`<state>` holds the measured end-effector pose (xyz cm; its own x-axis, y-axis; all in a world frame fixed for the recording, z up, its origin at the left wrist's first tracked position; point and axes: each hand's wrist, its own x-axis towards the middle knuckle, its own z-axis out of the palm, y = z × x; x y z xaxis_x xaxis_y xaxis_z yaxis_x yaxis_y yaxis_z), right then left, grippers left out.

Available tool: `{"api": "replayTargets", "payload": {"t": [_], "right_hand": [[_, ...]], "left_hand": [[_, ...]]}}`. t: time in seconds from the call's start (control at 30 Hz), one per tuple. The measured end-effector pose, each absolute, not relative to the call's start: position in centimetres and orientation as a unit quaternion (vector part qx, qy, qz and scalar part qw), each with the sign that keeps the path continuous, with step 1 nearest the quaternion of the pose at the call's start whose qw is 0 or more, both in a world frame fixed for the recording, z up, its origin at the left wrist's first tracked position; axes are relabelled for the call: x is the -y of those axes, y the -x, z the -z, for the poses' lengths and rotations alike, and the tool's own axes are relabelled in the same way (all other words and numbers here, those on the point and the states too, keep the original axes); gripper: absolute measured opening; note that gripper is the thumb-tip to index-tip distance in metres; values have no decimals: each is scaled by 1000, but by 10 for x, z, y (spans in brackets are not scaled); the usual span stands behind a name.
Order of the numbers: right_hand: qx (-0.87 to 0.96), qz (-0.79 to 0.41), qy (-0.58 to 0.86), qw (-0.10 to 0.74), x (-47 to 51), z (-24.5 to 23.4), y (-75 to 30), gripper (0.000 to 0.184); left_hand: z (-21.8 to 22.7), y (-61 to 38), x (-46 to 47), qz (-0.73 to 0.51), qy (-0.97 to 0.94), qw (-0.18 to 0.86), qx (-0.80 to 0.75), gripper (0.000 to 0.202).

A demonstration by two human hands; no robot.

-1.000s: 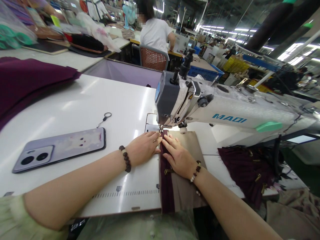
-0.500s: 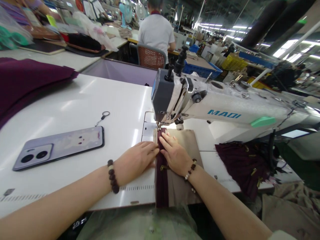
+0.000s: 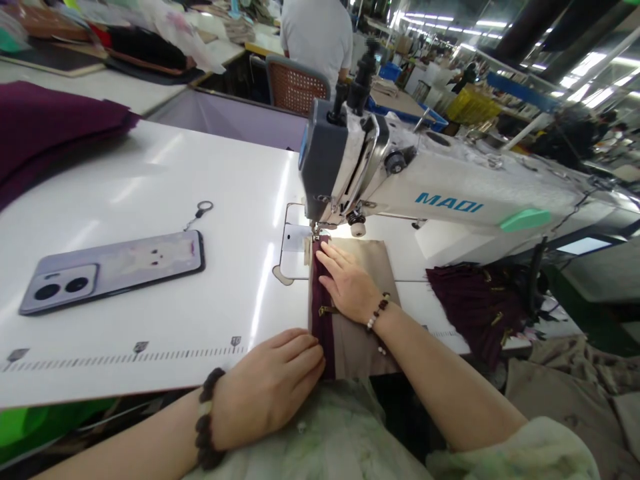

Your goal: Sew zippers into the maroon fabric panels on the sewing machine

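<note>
A maroon zipper strip (image 3: 323, 333) with a brass-coloured pull lies along the left side of a beige fabric panel (image 3: 357, 347). Its far end sits at the presser foot (image 3: 316, 232) of the sewing machine (image 3: 400, 173). My right hand (image 3: 353, 283) rests flat on the panel just behind the foot, fingers stretched forward beside the strip. Down at the near edge of the table, my left hand (image 3: 277, 373) has its fingers together and closed over the strip's left edge. The left thumb is hidden.
A phone (image 3: 120, 267) with a key ring lies left on the white table. Maroon cloth (image 3: 55, 140) covers the far left corner. Several maroon zippered pieces (image 3: 470, 300) lie on the right, with beige fabric (image 3: 560, 400) below them. A person (image 3: 317, 40) sits ahead.
My left hand has moved back from near the presser foot to the near end of the strip. My right hand stays on the panel. The view has tilted slightly downward.
</note>
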<state>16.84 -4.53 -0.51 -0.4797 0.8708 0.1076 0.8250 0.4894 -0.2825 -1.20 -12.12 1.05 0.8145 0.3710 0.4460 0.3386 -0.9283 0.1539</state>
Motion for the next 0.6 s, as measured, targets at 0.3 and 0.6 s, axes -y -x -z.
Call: {"api": "replayTargets", "payload": {"t": [0.3,0.6], "right_hand": [[855,-63,504,102,45,6,-171,46],[857,-79,502,87,45,3,-169,46]], "left_hand": [[-6,6,124,-287,-937,47,-195,34],[-4,11,124,-263,-945,51,-190,31]]}}
